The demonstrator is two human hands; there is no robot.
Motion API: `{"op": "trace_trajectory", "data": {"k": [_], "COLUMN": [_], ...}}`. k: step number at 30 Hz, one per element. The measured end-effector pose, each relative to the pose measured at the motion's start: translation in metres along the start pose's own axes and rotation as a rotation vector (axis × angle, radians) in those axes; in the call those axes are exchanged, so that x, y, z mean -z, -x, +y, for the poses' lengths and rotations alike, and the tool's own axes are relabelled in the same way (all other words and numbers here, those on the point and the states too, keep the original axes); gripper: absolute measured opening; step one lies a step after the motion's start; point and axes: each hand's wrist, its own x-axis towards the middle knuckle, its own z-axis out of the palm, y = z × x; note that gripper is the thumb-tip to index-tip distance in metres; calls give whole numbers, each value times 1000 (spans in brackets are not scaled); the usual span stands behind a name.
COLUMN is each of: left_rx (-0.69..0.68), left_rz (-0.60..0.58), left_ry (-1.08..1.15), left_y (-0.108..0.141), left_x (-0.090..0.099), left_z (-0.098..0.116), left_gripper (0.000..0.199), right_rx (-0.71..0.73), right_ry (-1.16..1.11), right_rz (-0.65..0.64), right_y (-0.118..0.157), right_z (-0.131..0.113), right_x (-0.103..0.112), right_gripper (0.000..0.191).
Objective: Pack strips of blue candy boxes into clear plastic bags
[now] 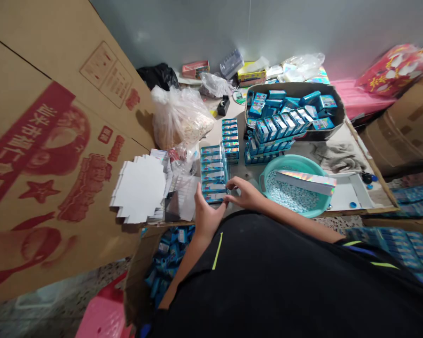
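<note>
From my remote seat, nearest to me is the wearer's dark shirt (268, 277), with a carton of blue packets (172, 251) low at its left. Just beyond, at the near edge of the counter (302, 149), the left hand (208, 211) spans the near end of a row of blue boxes (212, 174); its grip is spread wide, thumb by one corner, fingers by the other. The right hand (243, 193) meets it at the near right corner, its grip narrow, fingertips bent; I cannot tell whether either one is clasping a box or the clear film (226, 162) along that side. White card sheets (141, 188) lie to the left; to the right sits a teal basin (291, 159) of small pale pieces (292, 195), a shiny strip (305, 181) across it. Farther off I see another box row (230, 135), a plastic bag (183, 117) and an open carton heaped with blue boxes (340, 110).
</note>
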Motion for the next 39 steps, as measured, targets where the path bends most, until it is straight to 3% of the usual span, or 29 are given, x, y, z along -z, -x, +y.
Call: {"op": "trace_trajectory", "data": {"k": [4, 7, 12, 17, 19, 23, 26, 28, 34, 36, 39], "left_rx": [6, 10, -32, -359, -470, -527, -548, -616, -703, -675, -579], "left_rz": [-9, 26, 105, 190, 166, 136, 130, 69, -190, -150, 12], "left_ry": [-14, -22, 11, -183, -196, -136, -105, -92, -14, 16, 115], "left_y": [0, 1, 8, 9, 6, 2, 3, 4, 3, 7, 15], "left_x": [-4, -6, -12, -12, -10, -4, 0, 0, 4, 9, 20], "left_z": [4, 4, 1, 4, 4, -2, -7, -10, -15, -14, -12], "left_gripper": [117, 118, 104, 45, 33, 26, 17, 15, 25, 21, 17], "right_rx": [-227, -254, -54, 92, 130, 146, 186, 205, 277, 313, 377], "right_ry": [-380, -366, 32, 206, 239, 278, 349, 409, 462, 448, 373], "right_rz": [34, 70, 161, 148, 133, 86, -25, -67, 31, 45, -23], "right_y": [1, 4, 8, 11, 12, 20, 28, 32, 36, 39, 46], "right_z": [12, 11, -5, -13, -15, -17, -14, -10, -7, -9, -8], "right_x": [-15, -16, -8, -11, -13, -10, -6, -6, -16, -17, -15], "right_gripper": [41, 36, 20, 23, 23, 22, 53, 64, 51, 52, 50]}}
